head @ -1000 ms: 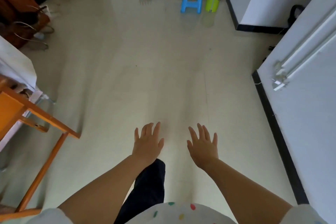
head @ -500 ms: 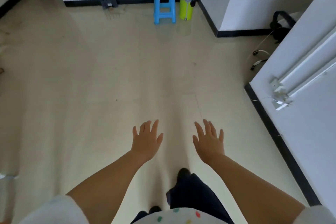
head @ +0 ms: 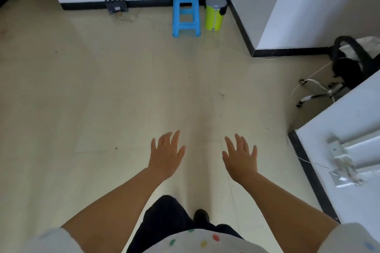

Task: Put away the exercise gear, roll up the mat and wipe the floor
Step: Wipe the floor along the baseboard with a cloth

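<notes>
I stand on a pale beige floor point(head: 102, 98) with a few dark specks on it. My left hand point(head: 167, 155) and my right hand point(head: 240, 157) are stretched out in front of me at waist height, palms down, fingers straight and spread. Neither hand holds or touches anything. No mat, exercise gear or cloth shows in the head view. My dark trouser legs and one shoe point(head: 200, 214) show below the hands.
A blue plastic stool point(head: 186, 11) and a lime-green pedal bin point(head: 214, 14) stand against the far wall. A black router point(head: 115, 4) sits to their left. A black office chair point(head: 349, 68) with white cables stands at the right, beside a white wall corner point(head: 337, 150).
The view has swung right and moved forward: the orange table and wooden furniture at left are gone, the stool and bin are nearer, the office chair has appeared. Both hands stay open and empty.
</notes>
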Tool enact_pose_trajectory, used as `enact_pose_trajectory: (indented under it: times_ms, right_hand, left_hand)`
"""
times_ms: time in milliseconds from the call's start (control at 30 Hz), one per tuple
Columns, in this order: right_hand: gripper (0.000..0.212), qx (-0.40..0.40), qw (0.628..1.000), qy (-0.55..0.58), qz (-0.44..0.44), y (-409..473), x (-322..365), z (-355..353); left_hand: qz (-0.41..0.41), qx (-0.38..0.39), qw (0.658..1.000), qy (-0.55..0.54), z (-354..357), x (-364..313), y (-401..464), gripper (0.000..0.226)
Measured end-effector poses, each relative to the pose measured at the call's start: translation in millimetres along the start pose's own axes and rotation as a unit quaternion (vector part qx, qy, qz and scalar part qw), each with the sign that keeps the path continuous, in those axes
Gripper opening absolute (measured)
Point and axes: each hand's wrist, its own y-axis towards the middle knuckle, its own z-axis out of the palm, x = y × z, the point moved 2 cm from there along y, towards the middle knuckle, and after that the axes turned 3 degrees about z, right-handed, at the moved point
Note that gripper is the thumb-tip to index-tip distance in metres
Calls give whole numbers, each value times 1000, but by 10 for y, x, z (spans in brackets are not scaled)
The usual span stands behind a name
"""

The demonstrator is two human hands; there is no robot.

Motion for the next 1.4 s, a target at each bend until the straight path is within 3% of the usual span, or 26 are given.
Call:
enact_pose_trajectory:
  times_ms: [167,300,367,467,567,733,833,1133,1400]
  right_hand:
    - [55,1,998,-22,-55,1228,397,-360]
    - [55,-6,999,-11,-52,2308,635,-716]
    - [55,-5,999,-7,-33,2794,703,-904]
    - [55,-8,1000,12,1,3448,822,-1276]
    - [55,-2,1000,26,6,4022,918,-1595]
    - [54,4,1000,20,24,5124,838,-1969]
    - [54,-2,999,21,28,5966,717,-2213]
    - [54,9,1000,-18,-18,8385,405,-3378]
    - [54,23,996,-38,-78,10247,848,-3985]
  left_hand:
    - [-40,26,999,17,-92,408,1103,58]
    - [-51,22,998,20,-287,739,2233,60]
    - [-37,30,999,10,-436,856,2796,58]
    - [1,-23,999,34,-791,994,3612,57]
    - [17,53,998,38,-1003,1068,4372,59]
    - [56,58,997,21,-1125,979,5604,67]
    - [64,64,996,23,-1199,933,6443,59]
    - [-7,57,998,7,-1856,865,8737,59]
    - [-52,71,996,-16,-2182,1248,10459,56]
